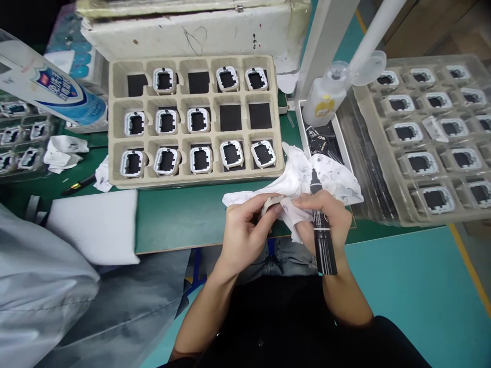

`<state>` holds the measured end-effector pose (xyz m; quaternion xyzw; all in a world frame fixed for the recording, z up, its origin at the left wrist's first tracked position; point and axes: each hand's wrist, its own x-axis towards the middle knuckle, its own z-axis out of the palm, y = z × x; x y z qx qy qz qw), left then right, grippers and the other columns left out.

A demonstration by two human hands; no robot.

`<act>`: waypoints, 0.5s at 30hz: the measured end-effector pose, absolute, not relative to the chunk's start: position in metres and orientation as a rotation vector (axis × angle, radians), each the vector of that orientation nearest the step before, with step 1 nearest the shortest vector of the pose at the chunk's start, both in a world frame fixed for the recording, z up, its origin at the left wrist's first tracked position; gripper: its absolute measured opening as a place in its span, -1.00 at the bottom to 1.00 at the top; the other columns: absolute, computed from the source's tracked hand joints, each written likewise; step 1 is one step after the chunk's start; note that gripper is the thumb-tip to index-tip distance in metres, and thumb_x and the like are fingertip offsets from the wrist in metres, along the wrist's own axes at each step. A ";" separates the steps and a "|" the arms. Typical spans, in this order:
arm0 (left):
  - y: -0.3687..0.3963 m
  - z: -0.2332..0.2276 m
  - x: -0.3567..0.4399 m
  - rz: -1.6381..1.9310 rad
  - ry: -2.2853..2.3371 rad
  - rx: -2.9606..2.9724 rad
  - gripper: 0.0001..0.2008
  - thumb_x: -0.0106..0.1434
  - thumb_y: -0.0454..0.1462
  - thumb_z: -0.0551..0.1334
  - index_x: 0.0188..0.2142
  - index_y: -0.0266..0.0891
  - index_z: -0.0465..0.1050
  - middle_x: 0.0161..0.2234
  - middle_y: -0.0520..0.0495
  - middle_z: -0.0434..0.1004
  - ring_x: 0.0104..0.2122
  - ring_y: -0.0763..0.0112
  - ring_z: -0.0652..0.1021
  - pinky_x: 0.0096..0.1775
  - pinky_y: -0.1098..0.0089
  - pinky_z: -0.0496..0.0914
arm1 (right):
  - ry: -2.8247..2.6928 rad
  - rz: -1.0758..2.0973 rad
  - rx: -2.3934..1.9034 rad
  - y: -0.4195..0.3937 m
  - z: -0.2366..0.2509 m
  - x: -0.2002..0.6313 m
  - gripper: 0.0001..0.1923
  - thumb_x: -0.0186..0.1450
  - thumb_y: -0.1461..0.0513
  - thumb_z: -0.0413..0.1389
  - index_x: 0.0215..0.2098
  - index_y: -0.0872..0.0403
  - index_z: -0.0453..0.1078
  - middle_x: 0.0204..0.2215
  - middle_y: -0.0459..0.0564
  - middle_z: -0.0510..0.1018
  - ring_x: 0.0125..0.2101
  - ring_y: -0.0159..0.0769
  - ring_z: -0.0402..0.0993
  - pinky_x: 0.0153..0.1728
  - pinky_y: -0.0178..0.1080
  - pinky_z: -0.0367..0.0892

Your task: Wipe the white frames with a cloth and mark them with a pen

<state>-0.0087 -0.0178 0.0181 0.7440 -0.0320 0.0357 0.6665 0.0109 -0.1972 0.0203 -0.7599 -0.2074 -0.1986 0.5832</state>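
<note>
My left hand (248, 231) pinches a small pale frame part (271, 203), mostly hidden by the fingers. My right hand (327, 214) presses a white cloth (292, 213) against that part, and a black marker pen (323, 240) is held in the same hand, its dark tip pointing away from me. Behind both hands lies a bigger spread of stained white cloth (337, 179). Just beyond is a beige pulp tray (195, 179) with square compartments; most hold a white square frame (231, 154), while several show only a dark bottom.
Clear trays of more frames (437, 199) are stacked at right. A dispenser bottle (324, 99) stands in a white box (347, 158) beside a post. At left are a spray can (57, 87), a pen (79, 185), white foam (95, 225) and another person's sleeve (38, 286).
</note>
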 end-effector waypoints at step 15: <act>-0.020 0.022 -0.006 0.028 -0.115 1.671 -0.83 0.48 -0.31 0.37 -0.06 -0.17 0.79 -0.54 0.10 0.48 -0.56 0.51 0.38 -0.47 0.45 0.26 | -0.519 -0.401 -1.700 -0.194 0.020 0.013 -0.78 0.33 0.38 0.32 -0.17 -0.08 0.57 -0.37 -0.22 0.68 -0.44 -0.36 0.62 -0.40 -0.28 0.49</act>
